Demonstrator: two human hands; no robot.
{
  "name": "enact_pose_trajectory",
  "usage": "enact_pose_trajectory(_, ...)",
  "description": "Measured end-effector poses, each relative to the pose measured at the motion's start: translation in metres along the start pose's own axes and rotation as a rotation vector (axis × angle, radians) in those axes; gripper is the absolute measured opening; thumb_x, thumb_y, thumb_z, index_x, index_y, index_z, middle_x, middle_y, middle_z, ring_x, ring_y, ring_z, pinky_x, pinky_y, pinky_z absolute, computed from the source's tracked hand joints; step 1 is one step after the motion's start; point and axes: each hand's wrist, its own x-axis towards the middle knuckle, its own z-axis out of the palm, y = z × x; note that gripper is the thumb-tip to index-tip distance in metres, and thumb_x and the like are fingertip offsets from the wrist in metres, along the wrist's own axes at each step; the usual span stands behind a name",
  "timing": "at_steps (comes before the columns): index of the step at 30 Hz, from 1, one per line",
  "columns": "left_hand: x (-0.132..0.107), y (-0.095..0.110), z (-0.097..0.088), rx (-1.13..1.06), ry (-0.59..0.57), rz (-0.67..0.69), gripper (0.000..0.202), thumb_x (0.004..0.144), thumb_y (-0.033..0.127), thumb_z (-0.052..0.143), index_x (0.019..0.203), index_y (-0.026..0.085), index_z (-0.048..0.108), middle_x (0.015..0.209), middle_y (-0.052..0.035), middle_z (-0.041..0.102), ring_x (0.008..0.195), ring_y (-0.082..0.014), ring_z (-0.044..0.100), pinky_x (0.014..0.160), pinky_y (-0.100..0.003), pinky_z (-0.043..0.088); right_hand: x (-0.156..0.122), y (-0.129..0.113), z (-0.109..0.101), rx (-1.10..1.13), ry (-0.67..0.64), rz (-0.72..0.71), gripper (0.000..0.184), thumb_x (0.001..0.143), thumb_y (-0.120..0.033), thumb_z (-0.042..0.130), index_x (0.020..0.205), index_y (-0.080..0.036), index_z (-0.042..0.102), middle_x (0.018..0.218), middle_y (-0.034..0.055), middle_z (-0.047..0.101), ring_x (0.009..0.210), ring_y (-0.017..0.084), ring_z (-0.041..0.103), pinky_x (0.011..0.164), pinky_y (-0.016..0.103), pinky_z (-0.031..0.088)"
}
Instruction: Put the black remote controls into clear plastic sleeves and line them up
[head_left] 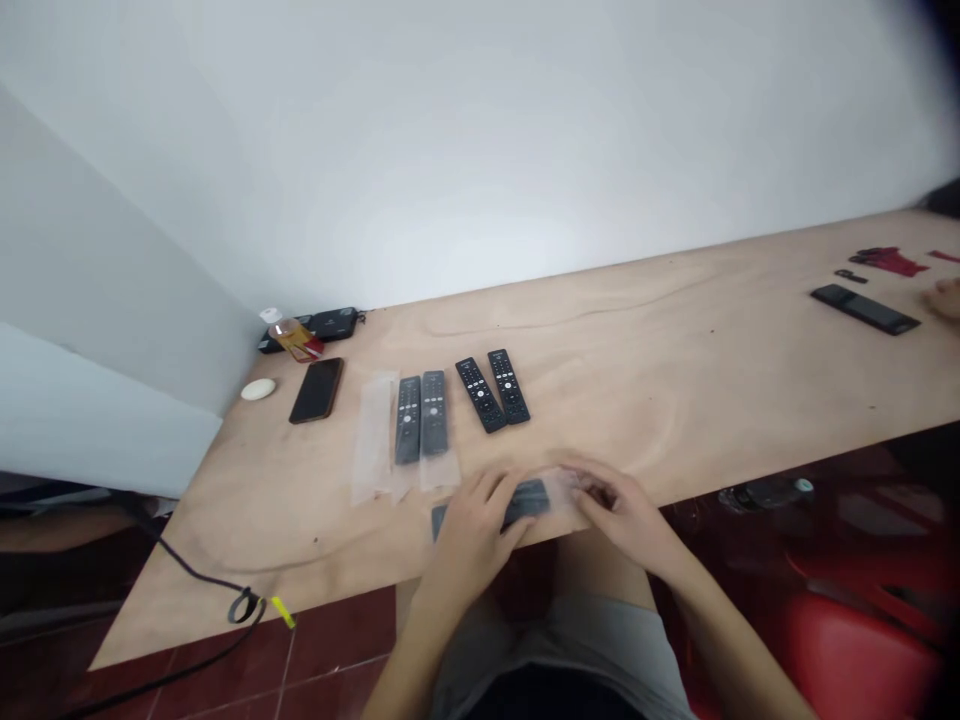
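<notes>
At the near edge of the wooden table [675,380], both my hands are on a black remote [525,498] that lies partly inside a clear plastic sleeve [566,490]. My left hand [472,525] is closed over the remote's left half. My right hand [626,510] pinches the sleeve at the remote's right end. Behind them lie two remotes in clear sleeves [420,418], and two bare black remotes [493,390] rest to their right. An empty clear sleeve [373,435] lies left of the sleeved pair.
A dark phone [317,390], a white oval object [258,389], a small bottle [289,335] and a black device [330,322] sit at the far left by the wall. Another remote [864,308], red items [892,261] and another person's hand [946,297] are at far right. A black cable [187,575] hangs off the left edge.
</notes>
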Motion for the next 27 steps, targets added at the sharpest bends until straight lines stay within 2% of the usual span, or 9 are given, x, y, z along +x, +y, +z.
enact_pose_trajectory(2, -0.002, -0.001, -0.004, 0.006, -0.008, 0.013, 0.045, 0.101, 0.024, 0.074, 0.144, 0.030, 0.063, 0.133, -0.0109, 0.072, 0.125, -0.0338, 0.069, 0.103, -0.053, 0.061, -0.005, 0.003, -0.017, -0.097, 0.109, -0.050, 0.030, 0.108, -0.034, 0.060, 0.132, -0.027, 0.077, 0.128, 0.0106, 0.078, 0.111, 0.031, 0.075, 0.098, 0.051, 0.065)
enact_pose_trajectory(4, -0.001, 0.000, -0.007, 0.002, -0.050, 0.068, 0.038, 0.102, 0.021, 0.072, 0.139, 0.029, 0.065, 0.130, -0.0095, 0.074, 0.123, -0.0318, 0.070, 0.103, -0.051, 0.060, -0.007, -0.001, -0.027, -0.176, 0.138, -0.153, 0.028, 0.111, -0.030, 0.056, 0.129, -0.030, 0.077, 0.141, 0.0104, 0.073, 0.132, 0.034, 0.067, 0.114, 0.059, 0.056)
enact_pose_trajectory(6, 0.004, 0.005, -0.008, -0.016, -0.096, 0.131, 0.040, 0.102, 0.021, 0.072, 0.141, 0.029, 0.064, 0.133, -0.0088, 0.074, 0.127, -0.0303, 0.069, 0.108, -0.050, 0.058, -0.008, -0.012, -0.028, -0.238, 0.025, -0.254, 0.034, 0.112, -0.025, 0.053, 0.136, -0.034, 0.075, 0.154, 0.0076, 0.067, 0.150, 0.035, 0.054, 0.126, 0.063, 0.045)
enact_pose_trajectory(9, 0.014, 0.007, -0.008, -0.020, -0.111, 0.176, 0.042, 0.103, 0.026, 0.073, 0.143, 0.028, 0.061, 0.138, -0.0094, 0.072, 0.134, -0.0301, 0.065, 0.114, -0.050, 0.055, -0.006, -0.029, -0.019, -0.321, -0.265, -0.343, 0.042, 0.111, -0.018, 0.052, 0.142, -0.038, 0.073, 0.163, 0.0029, 0.061, 0.156, 0.033, 0.049, 0.128, 0.062, 0.044)
enact_pose_trajectory(11, 0.015, -0.004, -0.011, 0.020, -0.042, 0.147, 0.042, 0.104, 0.030, 0.072, 0.145, 0.027, 0.061, 0.143, -0.0106, 0.070, 0.139, -0.0311, 0.062, 0.117, -0.052, 0.053, -0.007, -0.034, -0.012, -0.363, -0.339, -0.354, 0.043, 0.111, -0.017, 0.053, 0.141, -0.038, 0.074, 0.163, 0.0019, 0.062, 0.154, 0.033, 0.050, 0.126, 0.062, 0.047)
enact_pose_trajectory(15, 0.002, -0.045, -0.019, 0.165, 0.237, -0.024, 0.033, 0.110, 0.024, 0.057, 0.142, 0.024, 0.065, 0.145, -0.0122, 0.070, 0.145, -0.0337, 0.058, 0.121, -0.059, 0.049, -0.014, -0.030, -0.001, -0.416, -0.299, -0.334, 0.045, 0.109, -0.015, 0.055, 0.145, -0.037, 0.072, 0.162, 0.0027, 0.062, 0.150, 0.035, 0.053, 0.123, 0.063, 0.050)
enact_pose_trajectory(18, -0.009, -0.066, -0.020, 0.222, 0.341, -0.110, 0.026, 0.110, 0.021, 0.054, 0.129, 0.022, 0.072, 0.140, -0.0126, 0.073, 0.141, -0.0349, 0.061, 0.119, -0.060, 0.051, -0.013, -0.034, 0.017, -0.455, -0.318, -0.361, 0.055, 0.106, -0.010, 0.053, 0.154, -0.036, 0.064, 0.166, 0.0028, 0.059, 0.149, 0.034, 0.051, 0.123, 0.061, 0.052)
enact_pose_trajectory(21, -0.012, -0.069, -0.017, 0.220, 0.345, -0.124, 0.022, 0.108, 0.020, 0.056, 0.120, 0.020, 0.074, 0.139, -0.0129, 0.073, 0.139, -0.0348, 0.062, 0.118, -0.059, 0.053, -0.001, -0.044, 0.045, -0.494, -0.313, -0.393, 0.063, 0.102, -0.004, 0.052, 0.158, -0.034, 0.060, 0.167, 0.0043, 0.056, 0.150, 0.034, 0.049, 0.123, 0.059, 0.052)
enact_pose_trajectory(27, -0.013, -0.068, -0.013, 0.222, 0.374, -0.156, 0.019, 0.107, 0.021, 0.058, 0.115, 0.020, 0.074, 0.138, -0.0147, 0.070, 0.135, -0.0334, 0.065, 0.116, -0.056, 0.055, 0.057, -0.053, 0.106, -0.657, -0.167, -0.401, 0.052, 0.107, -0.011, 0.053, 0.157, -0.025, 0.059, 0.163, 0.0150, 0.055, 0.137, 0.035, 0.056, 0.114, 0.057, 0.054)
